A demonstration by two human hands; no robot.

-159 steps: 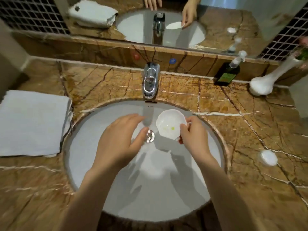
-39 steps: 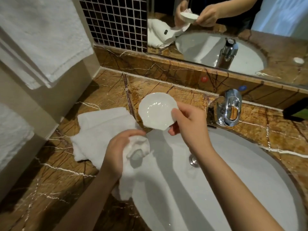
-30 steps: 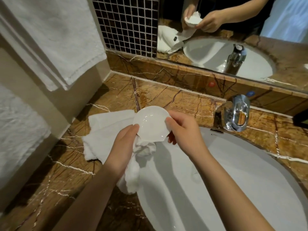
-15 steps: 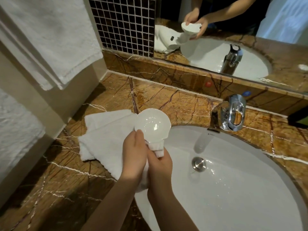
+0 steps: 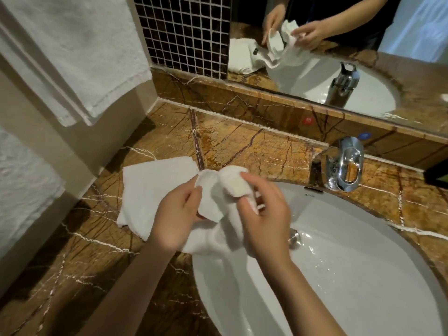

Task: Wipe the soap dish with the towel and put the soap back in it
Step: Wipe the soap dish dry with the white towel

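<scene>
We see the left hand [image 5: 178, 214] closed on the soap dish [image 5: 208, 197], thumb over the near rim, fingers wrapped behind, dish tilted on edge over the basin's left rim. Right hand [image 5: 263, 212] is just beside it, fingers curled and pinched on a bunched part of the towel [image 5: 155, 187], pressing that wad into the dish's right side. Dish interior is mostly hidden by cloth; we cannot tell if anything is in it. Soap is not in view. The rest of the towel trails down below both hands and spreads out left of the left hand on the marble counter [image 5: 254, 146]. Under and right of the right hand is the white sink [image 5: 351, 275], wet, with drain plug [image 5: 294, 240] just past the right wrist, nothing else in it. Chrome faucet [image 5: 344, 164] stands beyond the right hand. Mirror [image 5: 339, 57] further back reflects both hands. Hanging towels [image 5: 72, 52] are far left of the left hand.
</scene>
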